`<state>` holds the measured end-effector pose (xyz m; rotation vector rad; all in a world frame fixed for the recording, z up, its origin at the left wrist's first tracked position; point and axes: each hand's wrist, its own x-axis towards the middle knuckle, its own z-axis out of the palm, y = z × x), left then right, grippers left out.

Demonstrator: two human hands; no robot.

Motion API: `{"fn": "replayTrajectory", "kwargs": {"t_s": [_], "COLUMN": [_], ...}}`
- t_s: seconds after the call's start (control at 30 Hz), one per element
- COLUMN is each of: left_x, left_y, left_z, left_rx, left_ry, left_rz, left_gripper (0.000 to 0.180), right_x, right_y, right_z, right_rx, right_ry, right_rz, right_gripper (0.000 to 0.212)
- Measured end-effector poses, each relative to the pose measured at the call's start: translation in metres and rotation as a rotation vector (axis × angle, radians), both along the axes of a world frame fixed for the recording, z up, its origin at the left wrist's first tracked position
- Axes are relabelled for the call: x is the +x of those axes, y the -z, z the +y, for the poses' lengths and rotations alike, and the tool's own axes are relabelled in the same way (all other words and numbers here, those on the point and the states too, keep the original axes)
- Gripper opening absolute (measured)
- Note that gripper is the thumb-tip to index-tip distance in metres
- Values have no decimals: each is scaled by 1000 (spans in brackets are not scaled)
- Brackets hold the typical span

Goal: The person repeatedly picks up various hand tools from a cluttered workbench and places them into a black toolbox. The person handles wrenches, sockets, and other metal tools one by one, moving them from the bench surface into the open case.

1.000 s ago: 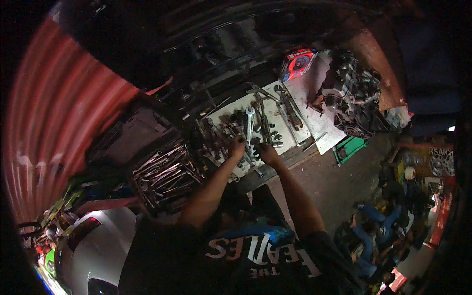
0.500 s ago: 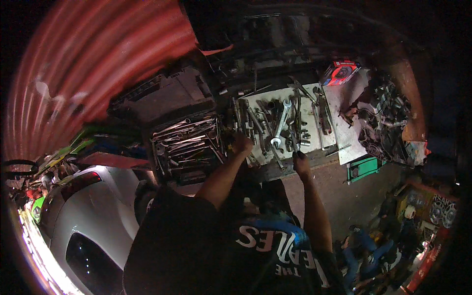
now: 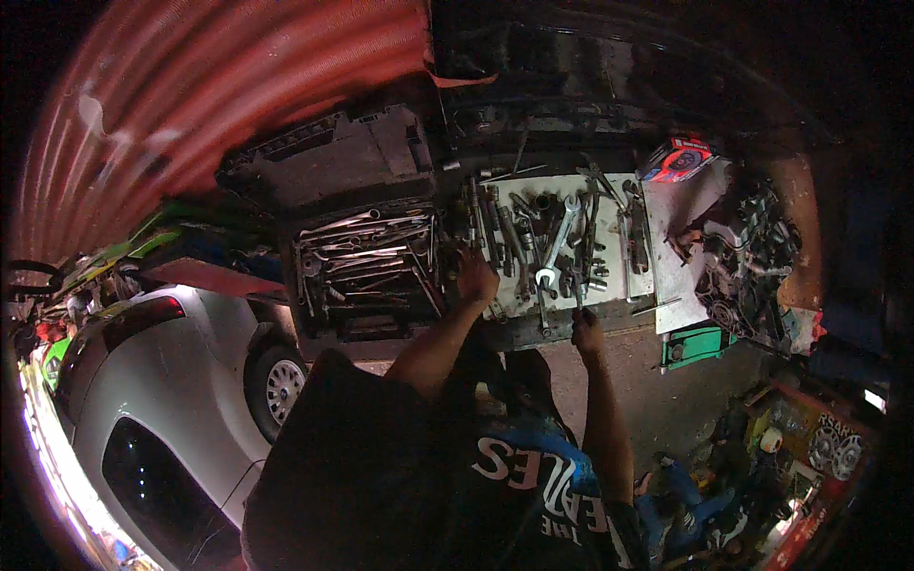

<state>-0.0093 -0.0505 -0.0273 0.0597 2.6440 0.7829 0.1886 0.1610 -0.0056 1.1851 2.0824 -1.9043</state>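
Observation:
Many hand tools lie over a white sheet (image 3: 522, 306) on the bench. A large open-end wrench (image 3: 562, 236) rests slantwise across the others, with a smaller wrench (image 3: 544, 306) under its lower end. My left hand (image 3: 478, 279) is at the sheet's left edge, beside the open tool case (image 3: 367, 328). Its fingers look curled, and whatever they hold is lost in shadow. At the bench's front edge my right hand (image 3: 587, 328) is closed around the near end of a slim metal tool (image 3: 579, 296), whose kind I cannot make out. Sockets (image 3: 597, 276) lie just beyond it.
Left of the sheet, the case holds several wrenches under its raised lid (image 3: 333, 157). A red box (image 3: 678, 160) and a heap of metal parts (image 3: 747, 257) occupy the right side. Below sits a green tool (image 3: 698, 347). A silver car (image 3: 171, 362) stands at left.
The view has shifted, so the bench appears slightly lower and farther right. My right hand has drawn back a little toward me from the tools. My left hand stays by the sheet's left edge.

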Motion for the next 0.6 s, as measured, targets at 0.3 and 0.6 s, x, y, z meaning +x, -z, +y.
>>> {"fn": "replayTrajectory", "kwargs": {"t_s": [0.3, 0.6], "left_x": [-82, -95], "left_y": [19, 36], "left_z": [18, 30], "left_rx": [-73, -35], "left_ry": [-259, -325], "left_rz": [206, -206], "left_gripper": [80, 77], "right_x": [6, 20], "right_y": [3, 41], "right_z": [-5, 17], "right_rx": [246, 398], "right_ry": [-130, -229], "right_rz": [-133, -94], "right_gripper": [23, 32]}}
